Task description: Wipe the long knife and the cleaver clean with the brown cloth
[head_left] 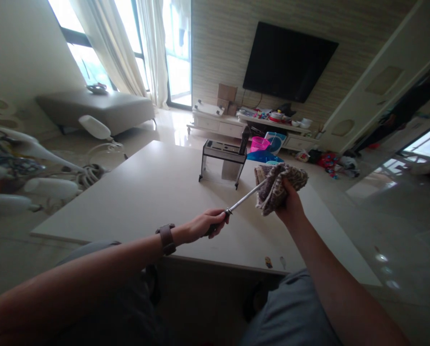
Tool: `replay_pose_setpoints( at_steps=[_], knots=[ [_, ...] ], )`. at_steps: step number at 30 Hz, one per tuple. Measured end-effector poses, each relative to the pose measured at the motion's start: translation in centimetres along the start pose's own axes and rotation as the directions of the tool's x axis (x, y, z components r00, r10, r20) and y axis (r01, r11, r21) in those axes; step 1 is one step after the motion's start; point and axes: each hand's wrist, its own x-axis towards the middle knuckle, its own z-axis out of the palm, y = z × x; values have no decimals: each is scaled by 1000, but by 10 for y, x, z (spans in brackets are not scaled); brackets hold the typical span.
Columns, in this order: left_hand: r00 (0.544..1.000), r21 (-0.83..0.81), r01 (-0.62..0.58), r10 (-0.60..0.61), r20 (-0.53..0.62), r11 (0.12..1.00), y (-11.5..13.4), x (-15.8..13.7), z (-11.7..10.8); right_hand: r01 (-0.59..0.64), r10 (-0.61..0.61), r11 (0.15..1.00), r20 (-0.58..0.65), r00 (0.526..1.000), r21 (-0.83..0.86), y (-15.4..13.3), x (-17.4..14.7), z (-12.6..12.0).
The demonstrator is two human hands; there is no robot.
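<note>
Head view: above the white rectangular table [139,206], fingers of the left hand [217,222] clamped a dark-handled silvery metal rod [246,197], presumably for steadiness; those of the right hand [290,196] clamped a brown-patterned fluffy cloth [271,192] over its tip, likely for contact.

1. Tall windows [92,67] on the left are letting in loads of daylight, and pale full-length curtains [108,43] are hanging alongside.
2. A flat-screen TV [289,62] is hanging on a streaky beige wall [215,53].
3. A low white TV cabinet [233,129] is sitting below, kinda cluttered.
4. A gray upholstered bench [121,117] is standing near the windows.
5. The glossy tile floor [175,132] is reflecting the glare.
</note>
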Motion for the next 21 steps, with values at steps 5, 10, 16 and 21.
replay_pose_setpoints(
  at_steps=[5,10,16,21],
  knots=[
    [1000,-97,-7,4,-25,995,-9,7,2,-112,112,993,9,994,32,23,-20,16],
    [999,-113,-20,15,-42,993,-14,11,4,-202,208,978,116,971,-57,59,-53,40],
    [998,-25,-9,7,-70,1000,-15,10,3,-110,114,980,11,993,-166,72,-62,49],
    [998,-30,-27,26,-48,999,-8,8,3,-73,70,991,-32,997,-116,62,-56,50]
  ],
)
